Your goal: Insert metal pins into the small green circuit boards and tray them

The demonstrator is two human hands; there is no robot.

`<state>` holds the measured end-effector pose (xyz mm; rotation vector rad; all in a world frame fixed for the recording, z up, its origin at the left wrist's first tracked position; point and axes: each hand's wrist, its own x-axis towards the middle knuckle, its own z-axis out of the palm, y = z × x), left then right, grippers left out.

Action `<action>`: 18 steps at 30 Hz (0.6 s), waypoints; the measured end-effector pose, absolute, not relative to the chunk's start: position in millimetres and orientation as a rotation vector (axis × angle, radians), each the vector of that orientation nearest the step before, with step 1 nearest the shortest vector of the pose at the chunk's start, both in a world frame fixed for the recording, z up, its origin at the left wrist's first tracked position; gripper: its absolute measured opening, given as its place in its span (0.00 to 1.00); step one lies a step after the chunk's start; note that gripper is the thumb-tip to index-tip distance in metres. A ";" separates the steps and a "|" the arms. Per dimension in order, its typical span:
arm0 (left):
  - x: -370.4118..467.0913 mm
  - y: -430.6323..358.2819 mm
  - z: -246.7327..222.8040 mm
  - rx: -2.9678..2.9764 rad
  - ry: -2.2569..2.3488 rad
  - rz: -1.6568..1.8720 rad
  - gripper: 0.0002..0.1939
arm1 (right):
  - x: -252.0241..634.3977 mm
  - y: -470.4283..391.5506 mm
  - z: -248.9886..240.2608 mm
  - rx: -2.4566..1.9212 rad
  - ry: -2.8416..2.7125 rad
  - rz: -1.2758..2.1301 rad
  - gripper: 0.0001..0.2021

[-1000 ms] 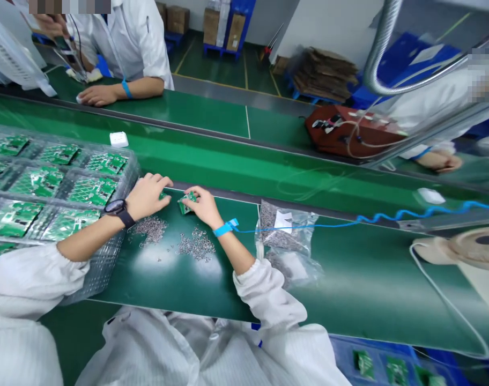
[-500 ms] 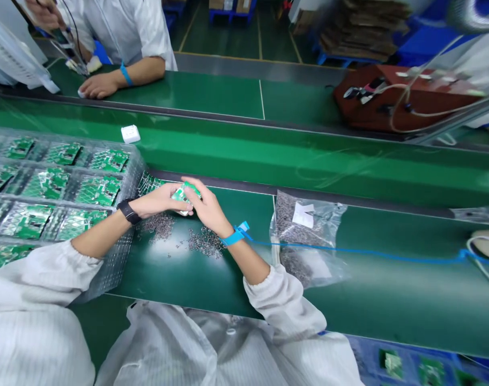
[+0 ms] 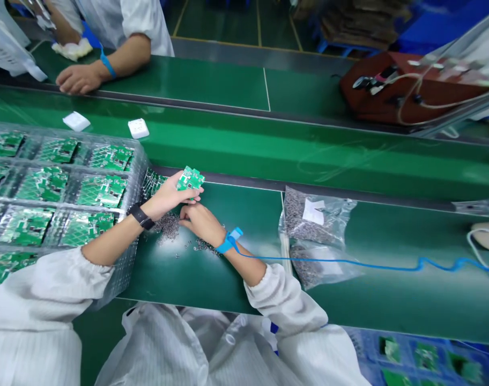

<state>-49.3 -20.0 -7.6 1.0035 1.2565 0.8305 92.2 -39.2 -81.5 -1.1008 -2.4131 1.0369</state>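
My left hand (image 3: 167, 197), with a black band on its wrist, is closed around a green circuit board (image 3: 191, 179) and tilts the board's component side up. Below the board is my right hand (image 3: 204, 223), wearing a blue wrist strap. Its fingers are curled with the tips pinched at the edge of a heap of tiny metal parts (image 3: 168, 227); anything between them is too small to make out. A second scatter of tiny parts (image 3: 206, 246) lies partly under the right wrist. More metal parts (image 3: 152, 183) lie by the tray, beyond my left wrist.
Clear plastic trays (image 3: 134, 161) of circuit boards stand at left. Two bags of small parts (image 3: 303, 217) lie at right, with the blue strap cord (image 3: 349, 262) running past. White pieces (image 3: 138, 128) rest on the green belt (image 3: 236, 153). Across it is a co-worker's hand (image 3: 79, 79).
My right hand has left the circuit board and dropped to the heap of tiny parts. The left hand still holds the board. A second white piece has appeared on the belt.
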 end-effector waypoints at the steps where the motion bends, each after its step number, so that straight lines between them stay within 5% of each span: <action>1: -49.2 -20.3 -8.4 1.006 1.252 0.828 0.20 | 90.6 -37.0 -81.4 -1.088 -2.441 1.038 0.05; 11: -50.3 -23.9 -4.7 0.969 1.272 0.825 0.15 | 128.4 -43.3 -71.9 -0.979 -2.067 1.312 0.05; 18: -39.3 -40.2 1.6 0.909 1.224 0.713 0.19 | 174.6 -53.2 -78.1 -0.988 -1.543 1.357 0.05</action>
